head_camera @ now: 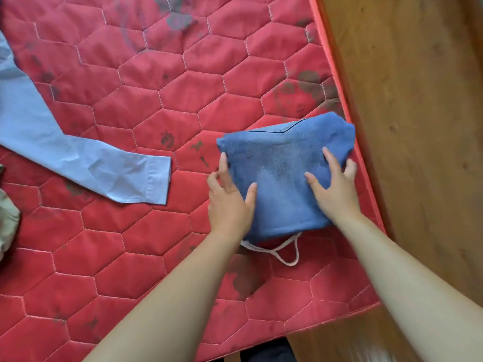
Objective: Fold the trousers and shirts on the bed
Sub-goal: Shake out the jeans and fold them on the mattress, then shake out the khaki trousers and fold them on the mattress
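Observation:
A folded pair of blue denim trousers (282,163) lies near the right edge of the red quilted mattress (146,105), with a white drawstring (285,253) poking out of its near side. My left hand (230,194) rests on the bundle's left edge, fingers fairly straight and thumb on the denim. On the bundle's right part lies my right hand (334,184), fingers spread flat on the cloth. A light blue shirt (52,142) is spread at the left, one long sleeve stretching toward the middle of the bed.
A pale beige garment (7,218) is bunched at the left border. The wooden floor (418,126) runs along the mattress's right side and near corner. Dark stains mark the mattress.

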Available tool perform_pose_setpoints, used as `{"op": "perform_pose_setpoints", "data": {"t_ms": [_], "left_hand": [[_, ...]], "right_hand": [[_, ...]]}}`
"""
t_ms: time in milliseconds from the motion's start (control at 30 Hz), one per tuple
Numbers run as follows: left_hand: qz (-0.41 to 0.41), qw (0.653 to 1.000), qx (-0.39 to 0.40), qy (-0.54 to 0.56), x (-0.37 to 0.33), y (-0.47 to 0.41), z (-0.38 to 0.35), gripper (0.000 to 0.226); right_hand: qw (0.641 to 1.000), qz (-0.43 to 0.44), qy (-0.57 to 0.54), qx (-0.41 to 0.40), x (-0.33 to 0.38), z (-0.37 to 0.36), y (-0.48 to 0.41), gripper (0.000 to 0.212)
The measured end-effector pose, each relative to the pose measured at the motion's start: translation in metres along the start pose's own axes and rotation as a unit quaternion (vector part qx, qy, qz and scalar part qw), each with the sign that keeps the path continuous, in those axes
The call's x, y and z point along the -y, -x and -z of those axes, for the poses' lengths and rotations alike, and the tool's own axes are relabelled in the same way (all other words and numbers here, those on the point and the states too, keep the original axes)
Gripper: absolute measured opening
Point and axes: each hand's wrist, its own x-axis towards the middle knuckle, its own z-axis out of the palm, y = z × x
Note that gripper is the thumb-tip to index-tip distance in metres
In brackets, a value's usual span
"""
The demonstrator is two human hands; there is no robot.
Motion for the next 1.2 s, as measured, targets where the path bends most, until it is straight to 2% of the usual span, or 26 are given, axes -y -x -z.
{"op": "perform_pose_setpoints", "data": {"t_ms": [67, 133, 267, 400, 633, 867, 1000, 1200], "left_hand": [[-0.069, 0.984, -0.013, -0.163, -0.002, -0.006, -0.001, 0.079], [-0.152, 0.957, 0.002, -0.246, 0.002, -0.015, 0.000, 0.070], [-0.179, 0.927, 0.068, -0.324, 0.016, -0.027, 0.003, 0.064], [-0.176, 0.939, 0.054, -0.289, 0.019, -0.030, 0.019, 0.063], [-0.097, 0.964, 0.017, -0.245, 0.053, -0.039, 0.092, 0.056], [-0.043, 0.962, -0.025, -0.269, 0.151, -0.037, 0.209, 0.056], [-0.026, 0.957, -0.047, -0.286, 0.223, -0.042, 0.286, 0.057], [-0.015, 0.953, -0.078, -0.292, 0.316, -0.070, 0.376, 0.051]], "right_hand": [[0.995, 0.030, 0.097, -0.016, 0.001, 0.004, -0.010, 0.066], [0.983, 0.084, 0.158, -0.031, 0.009, 0.001, -0.012, 0.064], [0.978, 0.104, 0.162, 0.081, 0.025, -0.021, -0.005, 0.066], [0.983, 0.110, 0.127, 0.076, 0.049, -0.031, 0.005, 0.063], [0.969, 0.199, 0.062, 0.132, 0.130, -0.066, 0.030, 0.049], [0.948, 0.250, 0.071, 0.185, 0.230, -0.158, 0.078, 0.042], [0.936, 0.277, 0.076, 0.205, 0.305, -0.231, 0.107, 0.044], [0.934, 0.290, 0.059, 0.201, 0.405, -0.330, 0.120, 0.045]]}}
